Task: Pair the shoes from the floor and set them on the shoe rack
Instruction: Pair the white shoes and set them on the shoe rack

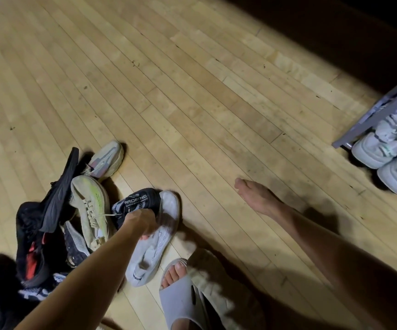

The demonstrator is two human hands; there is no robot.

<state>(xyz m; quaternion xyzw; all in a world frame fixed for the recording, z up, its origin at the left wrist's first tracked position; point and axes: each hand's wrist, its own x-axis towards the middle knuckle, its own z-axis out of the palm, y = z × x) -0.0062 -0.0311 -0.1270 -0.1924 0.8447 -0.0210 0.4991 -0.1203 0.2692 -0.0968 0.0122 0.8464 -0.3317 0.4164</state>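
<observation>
A: Left hand (142, 222) closed on the black knit sneaker (136, 203), atop the white sneaker (154, 236) by the floor pile. Right hand (254, 196) open, empty, fingers extended.

B: Knit upper probably soft, light, collapses. Take it at the collar or heel. Shoe rack (383, 110) well apart, right.

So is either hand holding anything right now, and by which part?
The left hand grips the black knit sneaker with white lettering near its collar, though fingers hide the exact spot. The right hand holds nothing, fingers extended above the floor.
</observation>
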